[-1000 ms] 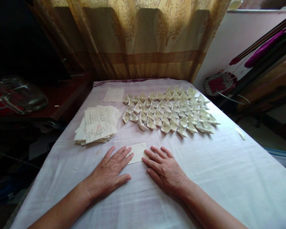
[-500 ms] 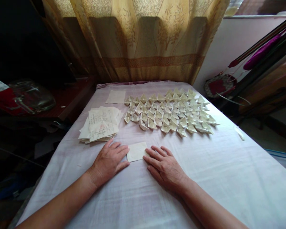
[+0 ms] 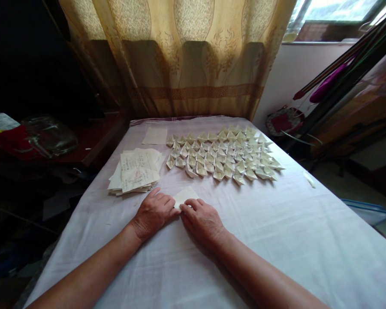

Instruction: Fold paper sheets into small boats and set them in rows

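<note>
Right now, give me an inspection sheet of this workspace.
Surface: white cloth, lightly wrinkled.
Work things: small paper near centre; written-on paper pile at left; lone sheet behind the pile; rows of folded paper boats beyond.
Clutter: white scrap near the right edge.
Hands: left hand and right hand both at the small paper's near edge; grip unclear.
Cables: thin pale loop at right; cannot tell whether it is a cable.
Surroundings: patterned curtain behind; glass jar at left.

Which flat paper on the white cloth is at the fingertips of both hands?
The small plain paper nearest the person; the written-on stack and the other loose sheet lie farther away.
</note>
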`<action>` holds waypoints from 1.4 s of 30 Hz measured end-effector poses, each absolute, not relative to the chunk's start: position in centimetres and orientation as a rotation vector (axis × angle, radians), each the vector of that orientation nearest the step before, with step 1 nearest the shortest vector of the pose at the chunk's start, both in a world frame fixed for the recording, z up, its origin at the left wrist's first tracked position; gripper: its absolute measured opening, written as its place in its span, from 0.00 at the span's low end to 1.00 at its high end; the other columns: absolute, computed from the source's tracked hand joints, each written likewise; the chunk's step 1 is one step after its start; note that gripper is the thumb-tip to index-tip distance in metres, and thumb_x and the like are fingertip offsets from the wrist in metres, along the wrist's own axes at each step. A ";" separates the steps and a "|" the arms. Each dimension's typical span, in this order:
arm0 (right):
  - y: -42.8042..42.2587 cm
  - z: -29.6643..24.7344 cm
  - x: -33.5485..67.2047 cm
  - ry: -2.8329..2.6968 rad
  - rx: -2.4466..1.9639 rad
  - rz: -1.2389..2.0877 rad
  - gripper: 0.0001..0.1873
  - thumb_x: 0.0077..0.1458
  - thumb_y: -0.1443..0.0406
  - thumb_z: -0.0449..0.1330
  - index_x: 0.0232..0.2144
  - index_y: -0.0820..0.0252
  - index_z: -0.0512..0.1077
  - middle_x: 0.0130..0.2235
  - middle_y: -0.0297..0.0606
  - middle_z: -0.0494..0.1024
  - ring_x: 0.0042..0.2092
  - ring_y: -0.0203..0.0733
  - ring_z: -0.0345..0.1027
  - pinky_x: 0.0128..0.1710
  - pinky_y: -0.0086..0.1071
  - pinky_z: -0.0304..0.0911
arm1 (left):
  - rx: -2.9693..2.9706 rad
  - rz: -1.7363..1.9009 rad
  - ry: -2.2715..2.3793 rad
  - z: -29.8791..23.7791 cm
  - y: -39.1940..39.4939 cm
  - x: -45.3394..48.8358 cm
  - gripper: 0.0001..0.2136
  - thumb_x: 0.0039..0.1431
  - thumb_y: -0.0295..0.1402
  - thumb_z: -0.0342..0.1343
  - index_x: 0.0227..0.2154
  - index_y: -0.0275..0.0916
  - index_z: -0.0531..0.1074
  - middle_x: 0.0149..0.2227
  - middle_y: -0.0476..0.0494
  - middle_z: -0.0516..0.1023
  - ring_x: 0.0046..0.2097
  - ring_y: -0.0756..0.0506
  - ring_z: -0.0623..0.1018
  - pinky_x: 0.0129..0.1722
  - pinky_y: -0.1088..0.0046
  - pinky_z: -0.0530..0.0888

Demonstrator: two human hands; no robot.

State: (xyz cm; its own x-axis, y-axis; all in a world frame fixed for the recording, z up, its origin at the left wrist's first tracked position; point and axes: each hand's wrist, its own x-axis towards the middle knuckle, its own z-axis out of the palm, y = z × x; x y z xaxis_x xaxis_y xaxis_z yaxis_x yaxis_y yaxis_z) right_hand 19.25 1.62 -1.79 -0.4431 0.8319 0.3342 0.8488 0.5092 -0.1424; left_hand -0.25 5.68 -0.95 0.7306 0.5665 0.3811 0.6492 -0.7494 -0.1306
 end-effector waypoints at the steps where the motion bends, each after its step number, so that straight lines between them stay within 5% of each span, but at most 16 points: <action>1: 1.9 -1.9 19.1 -2.402 -1.403 -0.068 0.03 0.59 0.68 0.62 0.36 0.57 0.76 0.38 0.38 0.79 0.36 0.43 0.71 0.33 0.32 0.66 | -2.682 -0.471 -0.979 -1.0 5.7 -0.3 0.19 0.70 0.44 0.43 0.31 0.38 0.72 0.29 0.46 0.78 0.34 0.45 0.76 0.53 0.58 0.67; 5: 2.2 -2.6 20.0 -2.378 -1.329 -0.040 0.05 0.58 0.72 0.61 0.33 0.57 0.75 0.36 0.37 0.80 0.35 0.41 0.72 0.36 0.31 0.66 | -2.783 -0.531 -0.989 -1.3 5.9 -1.0 0.18 0.65 0.48 0.51 0.41 0.38 0.74 0.39 0.42 0.81 0.42 0.42 0.79 0.55 0.56 0.67; 8: 1.6 -3.0 21.2 -2.272 -1.169 0.062 0.10 0.58 0.74 0.57 0.39 0.58 0.74 0.42 0.39 0.81 0.39 0.40 0.73 0.42 0.31 0.67 | -2.900 -0.610 -0.979 -1.4 5.8 -1.6 0.13 0.63 0.39 0.56 0.49 0.41 0.73 0.49 0.41 0.80 0.50 0.41 0.77 0.58 0.55 0.64; 13: 0.2 -2.6 22.3 -2.160 -1.115 0.229 0.13 0.55 0.75 0.55 0.39 0.59 0.73 0.41 0.40 0.81 0.42 0.43 0.73 0.46 0.34 0.67 | -3.071 -0.745 -0.928 -1.3 4.8 -1.5 0.10 0.60 0.26 0.55 0.42 0.45 0.76 0.43 0.47 0.83 0.49 0.42 0.78 0.58 0.56 0.64; 21: 0.0 -2.4 22.6 -2.130 -1.248 0.336 0.05 0.57 0.70 0.60 0.30 0.57 0.74 0.34 0.36 0.79 0.36 0.41 0.69 0.40 0.34 0.63 | -3.092 -0.796 -1.209 -0.8 3.2 0.0 0.07 0.61 0.28 0.52 0.35 0.41 0.76 0.32 0.46 0.80 0.37 0.44 0.77 0.40 0.65 0.72; 29: 1.4 -2.1 21.7 -2.038 -1.543 0.288 0.10 0.58 0.66 0.61 0.24 0.57 0.73 0.31 0.36 0.76 0.35 0.41 0.66 0.39 0.35 0.58 | -2.880 -0.849 -1.476 -2.0 3.8 0.6 0.16 0.63 0.30 0.51 0.53 0.39 0.67 0.33 0.47 0.78 0.35 0.45 0.78 0.40 0.66 0.74; 38: 1.3 -2.4 21.0 -1.947 -1.633 0.254 0.11 0.58 0.64 0.60 0.24 0.57 0.70 0.32 0.37 0.76 0.38 0.43 0.66 0.40 0.37 0.53 | -2.723 -0.794 -1.276 -2.2 3.2 1.1 0.14 0.66 0.27 0.49 0.51 0.41 0.72 0.48 0.38 0.75 0.48 0.41 0.75 0.48 0.61 0.74; 42: 1.4 -2.3 20.8 -1.940 -1.654 0.272 0.10 0.58 0.65 0.61 0.24 0.57 0.69 0.32 0.36 0.75 0.38 0.43 0.65 0.40 0.37 0.53 | -2.764 -0.815 -1.092 -1.8 2.7 1.2 0.14 0.67 0.26 0.48 0.50 0.40 0.73 0.51 0.42 0.78 0.55 0.40 0.73 0.55 0.60 0.70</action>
